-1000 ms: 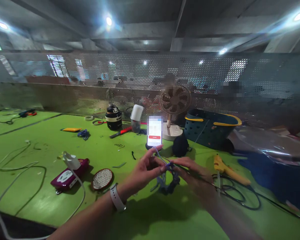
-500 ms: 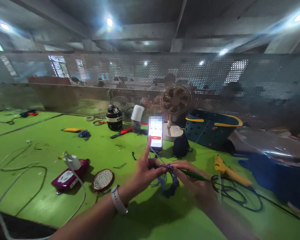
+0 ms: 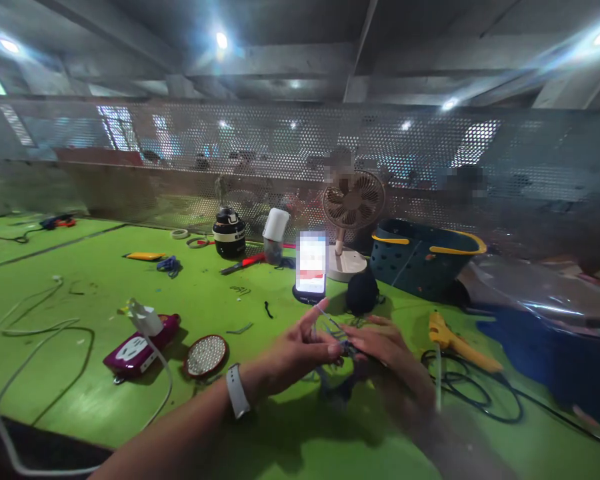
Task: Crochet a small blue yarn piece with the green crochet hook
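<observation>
My left hand [image 3: 297, 348], with a white watch band at the wrist, pinches a small blue-purple crochet piece [image 3: 349, 347] between thumb and fingers. Its index finger points up, and a strand of yarn [image 3: 321, 308] runs from it down toward the work. Close against it on the right, my right hand [image 3: 393, 353] is closed around a crochet hook [image 3: 334, 323]; only the thin front part shows and the handle is hidden by the fingers. Dark blue yarn [image 3: 337, 388] hangs blurred below both hands. Just beyond them a lit phone [image 3: 311, 267] stands upright, and a dark yarn ball [image 3: 362, 293] lies to its right.
Behind the phone stand a fan [image 3: 347, 263], a dark basket [image 3: 410, 260] with yellow handles and a black bottle [image 3: 229, 233]. A yellow glue gun [image 3: 463, 345] with coiled cable lies right. Left are a purple power strip [image 3: 143, 347] and a round studded disc [image 3: 207, 355].
Both hands have moved slightly down, and the left index finger has shifted right and lower, off the front of the phone. The hook's green handle, visible before, is now covered by my right hand.
</observation>
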Demonstrator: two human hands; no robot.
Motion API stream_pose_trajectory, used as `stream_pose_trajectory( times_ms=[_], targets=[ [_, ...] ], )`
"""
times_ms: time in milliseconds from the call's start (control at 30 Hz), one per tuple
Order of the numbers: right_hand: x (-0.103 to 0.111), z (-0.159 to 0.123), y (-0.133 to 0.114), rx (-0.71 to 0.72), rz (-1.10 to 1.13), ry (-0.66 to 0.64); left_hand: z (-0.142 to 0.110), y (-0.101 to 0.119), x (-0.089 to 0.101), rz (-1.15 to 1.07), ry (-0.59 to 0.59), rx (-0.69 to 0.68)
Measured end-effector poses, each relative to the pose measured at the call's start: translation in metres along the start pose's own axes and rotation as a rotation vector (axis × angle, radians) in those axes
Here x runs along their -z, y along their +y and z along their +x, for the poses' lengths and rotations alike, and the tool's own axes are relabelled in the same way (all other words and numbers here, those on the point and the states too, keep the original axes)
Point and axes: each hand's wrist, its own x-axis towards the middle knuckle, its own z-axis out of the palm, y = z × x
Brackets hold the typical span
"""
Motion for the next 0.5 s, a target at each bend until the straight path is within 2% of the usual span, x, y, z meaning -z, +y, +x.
stream_pose_trajectory(
  times_ms=[100,200,333,400,500],
  targets=[
    [0.002,0.003,-0.003,-0.198,0.233,0.055,0.002,0.008,0.008,-0.047,-0.048,0.031],
    [0.004,0.004,-0.004,-0.434,0.45,0.076,0.003,0.017,0.011,0.013,-0.073,0.048],
    [0.008,0.007,-0.006,-0.724,0.667,-0.005,0.002,0.028,0.013,0.153,-0.15,0.039],
    [0.01,0.01,-0.008,-0.797,0.688,-0.05,0.001,0.03,0.013,0.241,-0.186,0.007],
    [0.011,0.011,-0.009,-0.792,0.628,-0.104,-0.001,0.031,0.011,0.43,-0.171,-0.059]
  ],
)
